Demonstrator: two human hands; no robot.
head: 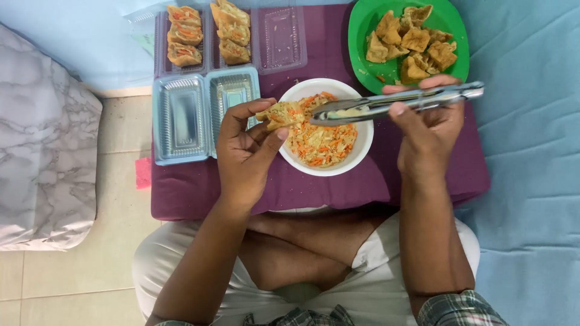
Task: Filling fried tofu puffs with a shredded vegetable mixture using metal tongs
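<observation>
While my left hand (244,148) grips a split tofu puff (281,115) over the filling bowl (362,154), my right hand (426,130) grips closed metal tongs (393,104); six stuffed pieces (208,33) fill one tray, and a green plate (362,24) of empty puffs remains.

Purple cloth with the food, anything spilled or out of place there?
Only crumbs: small bits lie on the green plate beside the fried tofu pieces and in one empty tray compartment. The purple cloth looks clean, and the white bowl sits upright.

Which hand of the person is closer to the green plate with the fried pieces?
Right. The right hand, holding metal tongs, lies just below the green plate, at its near rim. The left hand holds a stuffed piece beyond the white bowl, farther away.
</observation>
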